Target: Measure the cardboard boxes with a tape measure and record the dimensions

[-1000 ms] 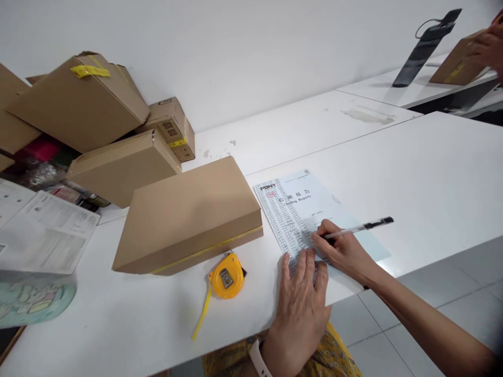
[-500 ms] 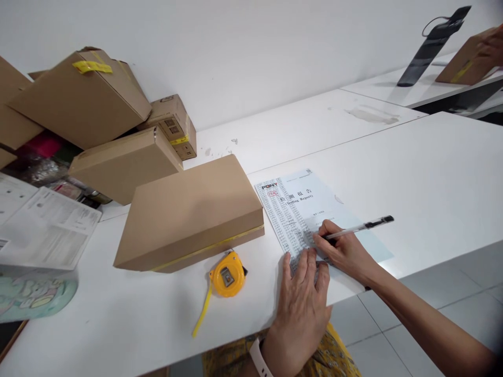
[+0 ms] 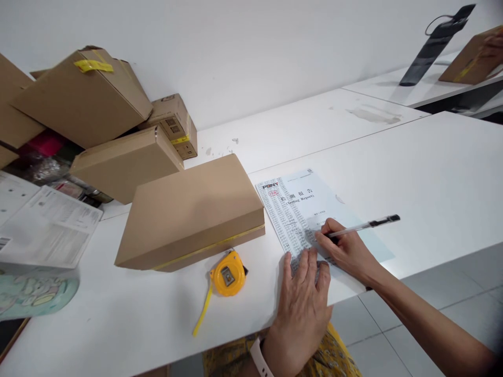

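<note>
A pale blue printed report sheet [image 3: 310, 204] lies on the white table [image 3: 432, 173] in front of me. My right hand [image 3: 346, 251] is closed on a clear pen [image 3: 367, 225] with a black cap, its tip on the sheet. My left hand [image 3: 302, 303] lies flat with fingers stretched out on the sheet's near corner, holding it down. A flat cardboard box [image 3: 192, 214] with yellow tape sits just left of the sheet. A yellow tape measure [image 3: 227, 275] with its tape partly pulled out rests in front of the box.
Several more cardboard boxes [image 3: 86, 99] are piled at the back left over some packaged goods. Printed papers [image 3: 47, 228] lie at the left edge. On a far table at the right another person's hand [image 3: 493, 50] holds a box beside a black bag [image 3: 436, 44].
The view has drifted slightly. My right hand with the pen has shifted a little to the right on the sheet. My left hand stays pressed on the paper.
</note>
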The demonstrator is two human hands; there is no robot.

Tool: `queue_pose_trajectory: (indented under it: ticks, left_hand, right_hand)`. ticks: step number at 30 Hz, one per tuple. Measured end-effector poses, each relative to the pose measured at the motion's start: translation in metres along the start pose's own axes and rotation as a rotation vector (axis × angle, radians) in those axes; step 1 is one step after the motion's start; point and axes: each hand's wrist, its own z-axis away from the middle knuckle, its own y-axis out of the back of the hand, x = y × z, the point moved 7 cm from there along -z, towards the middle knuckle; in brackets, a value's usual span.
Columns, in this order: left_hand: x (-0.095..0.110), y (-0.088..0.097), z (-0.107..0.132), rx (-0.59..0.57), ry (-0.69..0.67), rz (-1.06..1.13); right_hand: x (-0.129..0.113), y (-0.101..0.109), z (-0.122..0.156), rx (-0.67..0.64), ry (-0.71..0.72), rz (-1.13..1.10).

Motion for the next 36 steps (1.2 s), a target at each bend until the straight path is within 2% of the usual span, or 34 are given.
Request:
queue_pose_trajectory:
  ticks: [36]
  left_hand:
    - [0.001,0.0,-0.0008,0.002,0.003,0.01]
  right_hand:
    - [0.003,-0.0008,-0.001,-0.01,0.007,0.03]
